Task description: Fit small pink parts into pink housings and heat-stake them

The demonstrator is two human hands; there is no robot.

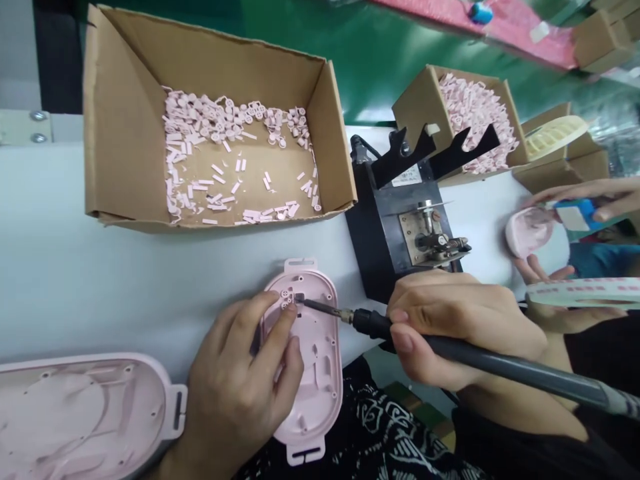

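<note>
A soldering iron (370,323) is gripped in my right hand (450,327). Its dark tip reaches into the upper part of a pale pink plastic shell (325,393), beside a small pink wheeled piece (286,295). My left hand (245,367) lies over the shell's left side, fingers apart, with the index and middle fingertips at that small piece. Whether the tip touches the piece or the shell floor I cannot tell. Another, larger-looking pink shell (125,427) lies at the lower left, inner side up.
A cardboard box (125,133) holds loose pink pieces. Right of it stands a black soldering machine (370,233) with a notched rest. Behind is another box (435,100) full of pink parts. At the right, a co-worker's hands (615,200) hold a blue item and a pink shell (525,237).
</note>
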